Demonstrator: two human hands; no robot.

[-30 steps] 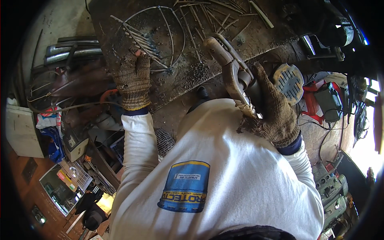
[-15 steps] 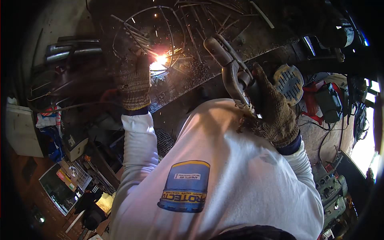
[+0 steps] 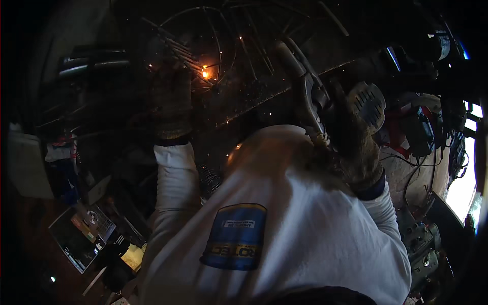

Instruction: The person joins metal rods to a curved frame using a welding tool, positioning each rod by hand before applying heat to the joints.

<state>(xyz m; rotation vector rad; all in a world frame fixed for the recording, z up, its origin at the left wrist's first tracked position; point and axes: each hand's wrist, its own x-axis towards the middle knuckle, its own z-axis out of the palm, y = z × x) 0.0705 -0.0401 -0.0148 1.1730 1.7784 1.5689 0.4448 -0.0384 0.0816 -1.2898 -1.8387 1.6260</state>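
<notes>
My left hand (image 3: pixel 173 109), in a knitted glove, reaches to the work surface and lies in deep shadow; its fingers and anything in them cannot be made out. Just right of its fingertips a small orange spot (image 3: pixel 205 72) glows on a frame of bent metal rods (image 3: pixel 183 53). My right hand (image 3: pixel 353 147), gloved too, is closed around a worn metal tool (image 3: pixel 305 84) with two long arms, whose far end points up and left. Beside that hand is a round slotted plate (image 3: pixel 367 108).
Loose rods (image 3: pixel 333 18) lie at the back of the dark work surface. Curved metal pieces (image 3: pixel 94 66) are at the left. A red and dark machine (image 3: pixel 419 129) with cables stands at the right, with grey machinery (image 3: pixel 422 246) below it. Small sparks are scattered nearby.
The bright white arc beside my left hand has dimmed to an orange glow, and the scene has darkened. The tool in my right hand has shifted slightly right.
</notes>
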